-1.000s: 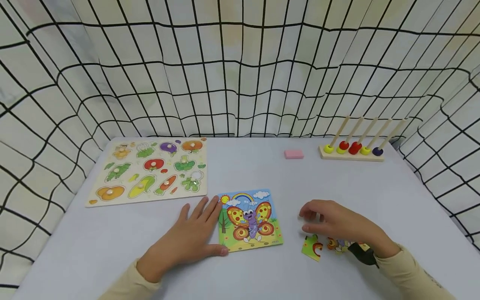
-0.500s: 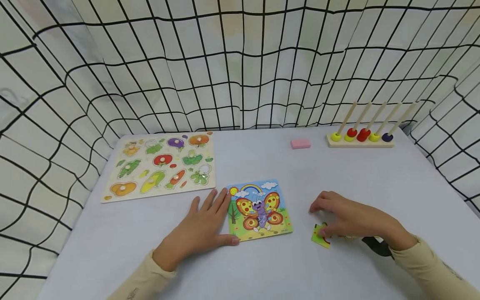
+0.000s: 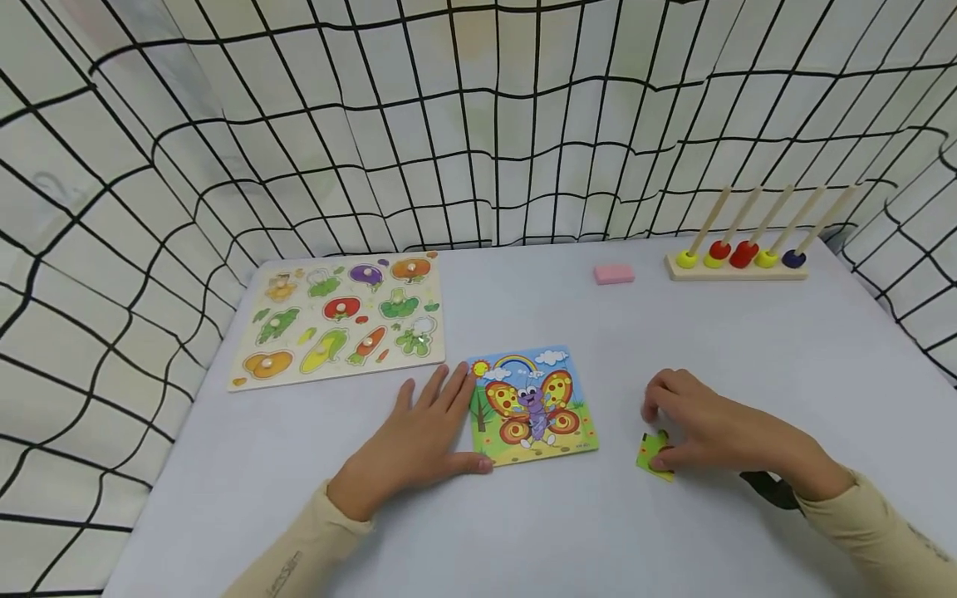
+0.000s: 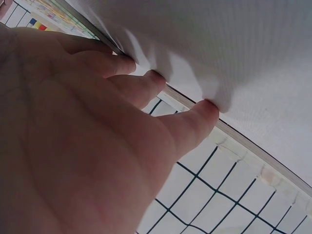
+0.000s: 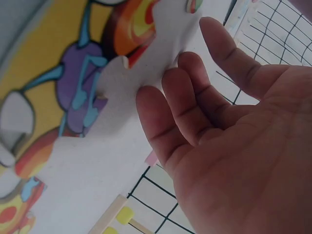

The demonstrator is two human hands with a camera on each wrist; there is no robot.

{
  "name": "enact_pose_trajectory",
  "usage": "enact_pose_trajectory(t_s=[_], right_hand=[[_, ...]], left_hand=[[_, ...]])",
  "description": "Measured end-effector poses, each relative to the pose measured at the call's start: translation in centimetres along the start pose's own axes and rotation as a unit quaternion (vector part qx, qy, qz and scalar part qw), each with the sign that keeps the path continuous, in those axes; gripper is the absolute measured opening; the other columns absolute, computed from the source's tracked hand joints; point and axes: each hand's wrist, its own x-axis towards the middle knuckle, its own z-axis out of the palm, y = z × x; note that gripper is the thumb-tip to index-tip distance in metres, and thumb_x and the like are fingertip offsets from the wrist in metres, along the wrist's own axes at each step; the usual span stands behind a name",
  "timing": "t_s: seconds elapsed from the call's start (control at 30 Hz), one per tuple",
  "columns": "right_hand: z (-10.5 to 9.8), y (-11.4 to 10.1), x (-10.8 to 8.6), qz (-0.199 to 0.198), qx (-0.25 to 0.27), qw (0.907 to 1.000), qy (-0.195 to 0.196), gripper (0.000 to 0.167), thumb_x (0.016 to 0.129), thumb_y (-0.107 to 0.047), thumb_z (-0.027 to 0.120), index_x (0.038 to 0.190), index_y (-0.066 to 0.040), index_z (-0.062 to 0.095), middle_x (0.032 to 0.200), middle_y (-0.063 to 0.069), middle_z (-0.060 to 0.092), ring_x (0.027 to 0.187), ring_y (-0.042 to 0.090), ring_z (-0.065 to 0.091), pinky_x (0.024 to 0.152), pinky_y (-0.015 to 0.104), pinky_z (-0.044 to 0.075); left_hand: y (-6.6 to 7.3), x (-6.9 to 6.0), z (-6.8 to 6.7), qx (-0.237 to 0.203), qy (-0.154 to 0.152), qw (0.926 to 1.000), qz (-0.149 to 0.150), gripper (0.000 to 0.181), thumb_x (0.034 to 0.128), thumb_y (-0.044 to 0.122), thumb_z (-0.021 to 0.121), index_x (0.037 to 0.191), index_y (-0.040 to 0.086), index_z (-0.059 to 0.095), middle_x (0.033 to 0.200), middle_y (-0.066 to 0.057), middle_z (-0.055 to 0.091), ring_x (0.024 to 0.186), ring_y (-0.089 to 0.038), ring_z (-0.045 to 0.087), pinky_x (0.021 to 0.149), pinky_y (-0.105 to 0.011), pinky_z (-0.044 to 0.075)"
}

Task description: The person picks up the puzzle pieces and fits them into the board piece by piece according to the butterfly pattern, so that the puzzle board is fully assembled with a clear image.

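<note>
A square board with a butterfly picture (image 3: 534,407) lies flat on the table. Along its left edge rests my left hand (image 3: 411,453), fingers spread, thumb at the lower left corner. My right hand (image 3: 718,432) is low over loose jigsaw pieces to the right of the board, its fingers loosely bent. Its thumb overlaps a green jigsaw piece (image 3: 649,453) in the head view; whether it touches the piece I cannot tell. The right wrist view shows a larger jigsaw piece with a purple body (image 5: 73,92) beside the fingertips, with nothing gripped. The hand covers most pieces in the head view.
At the back left lies a vegetable peg board (image 3: 344,320). A pink block (image 3: 614,274) and a wooden bead stand (image 3: 736,270) with upright pegs are at the back right. Black netting (image 3: 493,124) over white cloth surrounds the table (image 3: 523,531).
The right hand has lowered, and its thumb has come over the green jigsaw piece. The left hand keeps its place at the board's edge. The head view has shifted slightly.
</note>
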Motion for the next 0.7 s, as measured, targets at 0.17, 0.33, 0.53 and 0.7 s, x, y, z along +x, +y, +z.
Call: enact_pose_trajectory(t_s=[0.17, 0.33, 0.53, 0.7], right_hand=[[0.3, 0.4, -0.4, -0.028, -0.01, 0.9992, 0.026, 0.04, 0.084, -0.035, 0.095, 0.1, -0.023, 0.06, 0.117, -0.005, 0.048, 0.11, 0.017, 0.044, 0.086, 0.033, 0.049], [1.0, 0.3, -0.3, -0.031, -0.015, 0.9988, 0.033, 0.042, 0.084, -0.038, 0.094, 0.101, -0.022, 0.06, 0.116, -0.005, 0.048, 0.111, 0.018, 0.043, 0.087, 0.034, 0.049], [1.1, 0.2, -0.2, -0.016, -0.026, 0.9989, 0.034, 0.041, 0.084, -0.038, 0.095, 0.101, -0.022, 0.061, 0.116, -0.004, 0.049, 0.111, 0.019, 0.043, 0.088, 0.036, 0.048], [1.0, 0.3, -0.5, 0.005, -0.029, 0.999, 0.032, 0.039, 0.084, -0.037, 0.095, 0.097, -0.024, 0.061, 0.119, -0.004, 0.049, 0.112, 0.02, 0.043, 0.089, 0.038, 0.047]], left_hand=[[-0.1, 0.4, 0.2, 0.004, -0.002, 1.0, -0.001, 0.12, 0.09, 0.074, 0.07, 0.171, 0.004, 0.018, 0.179, -0.013, 0.01, 0.163, -0.04, 0.005, 0.123, -0.074, 0.012], [-0.4, 0.1, 0.1, 0.0, -0.004, 1.0, 0.0, 0.119, 0.0902, 0.074, 0.071, 0.171, 0.003, 0.019, 0.179, -0.014, 0.011, 0.163, -0.041, 0.006, 0.122, -0.074, 0.012], [-0.5, 0.0, -0.2, -0.002, 0.002, 1.0, 0.008, 0.117, 0.0906, 0.073, 0.071, 0.169, 0.001, 0.023, 0.178, -0.016, 0.014, 0.162, -0.043, 0.01, 0.121, -0.076, 0.014], [-0.1, 0.3, 0.2, -0.016, 0.004, 0.9998, 0.007, 0.119, 0.0897, 0.074, 0.071, 0.17, 0.001, 0.023, 0.178, -0.017, 0.014, 0.162, -0.044, 0.009, 0.121, -0.076, 0.014]])
